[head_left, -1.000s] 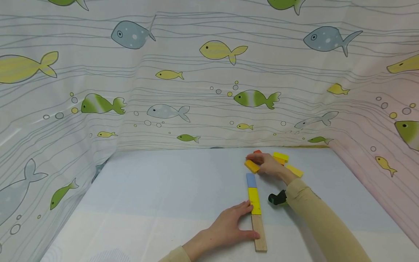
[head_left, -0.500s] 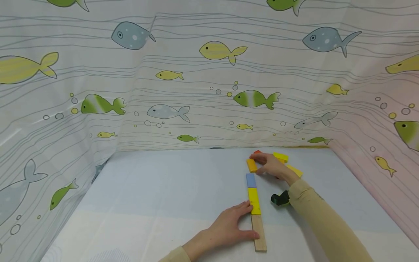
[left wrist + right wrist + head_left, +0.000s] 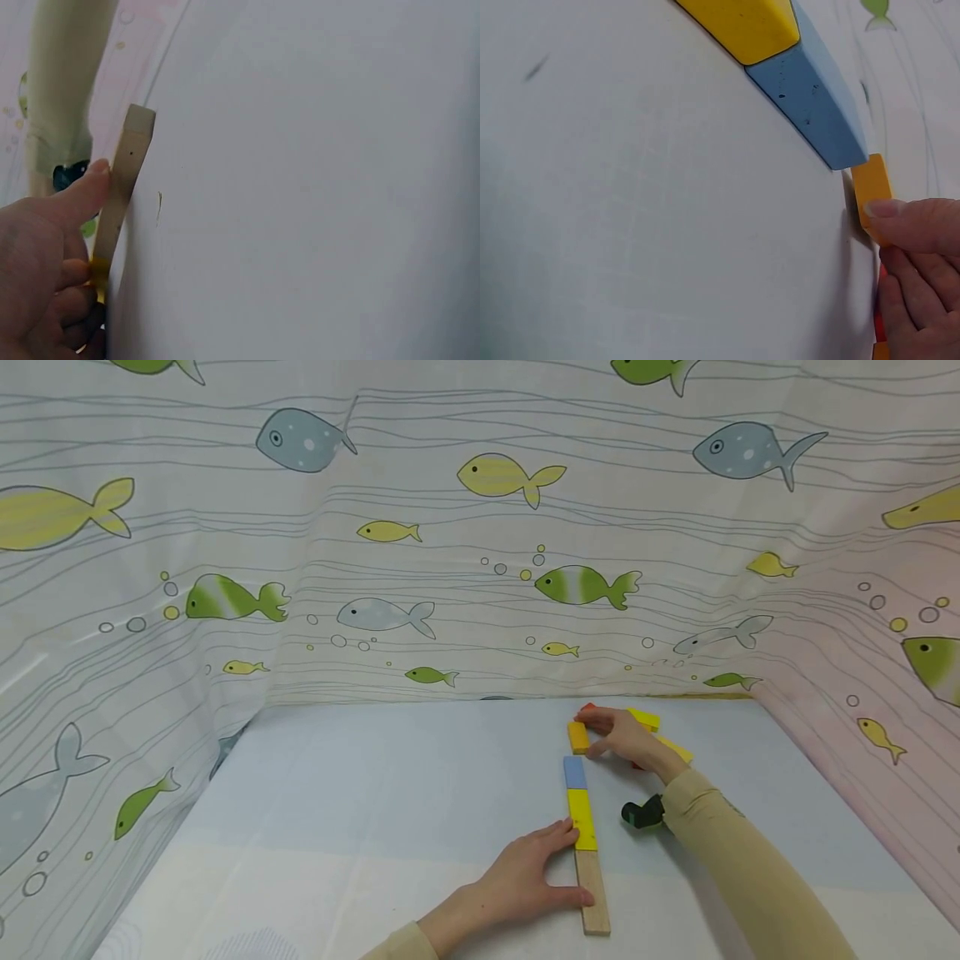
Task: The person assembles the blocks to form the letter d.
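A straight row of toy blocks lies on the table: a plain wooden block [image 3: 593, 893] nearest, then a yellow block [image 3: 582, 820], then a blue block [image 3: 574, 773]. My left hand [image 3: 517, 881] rests along the row's left side, its thumb on the wooden block and its fingertips at the yellow one. With thumb and fingers, my right hand [image 3: 628, 739] pinches an orange block [image 3: 577, 737] just beyond the blue block, nearly in line with the row. A small gap separates orange and blue in the head view. In the right wrist view, the thumb presses on the orange block [image 3: 871, 184].
Behind the right hand lie a red block [image 3: 588, 707] and yellow blocks [image 3: 643, 719], partly hidden by it. A dark object [image 3: 642, 813] with some green sits beside the right sleeve. A fish-patterned curtain [image 3: 450, 560] surrounds the table on three sides.
The orange block has turned from a slant to nearly in line with the row, as my right hand shifted slightly. My left hand and the row have stayed put.
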Tool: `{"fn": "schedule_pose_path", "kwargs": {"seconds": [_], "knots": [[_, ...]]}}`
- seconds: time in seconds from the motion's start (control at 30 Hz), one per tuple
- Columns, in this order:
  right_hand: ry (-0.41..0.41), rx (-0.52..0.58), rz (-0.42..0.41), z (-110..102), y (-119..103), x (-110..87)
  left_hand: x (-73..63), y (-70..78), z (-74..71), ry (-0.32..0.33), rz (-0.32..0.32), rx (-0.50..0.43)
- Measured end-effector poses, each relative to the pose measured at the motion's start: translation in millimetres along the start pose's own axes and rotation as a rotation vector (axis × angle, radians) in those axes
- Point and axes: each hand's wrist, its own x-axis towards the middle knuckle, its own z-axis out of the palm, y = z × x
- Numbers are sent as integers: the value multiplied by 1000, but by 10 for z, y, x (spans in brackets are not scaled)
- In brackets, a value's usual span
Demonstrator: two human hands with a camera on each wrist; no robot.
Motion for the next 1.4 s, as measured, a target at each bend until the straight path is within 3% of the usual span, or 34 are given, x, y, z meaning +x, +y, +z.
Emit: {"fn": "schedule_pose_path", "kwargs": {"seconds": [0.6,1.4], "knots": [[-19,21,-37,-3,-70,1,-10,16,-6,-1,-7,1],[-62,23,-14,49,-129,-80,-22,5,10,16,27,26]]}}
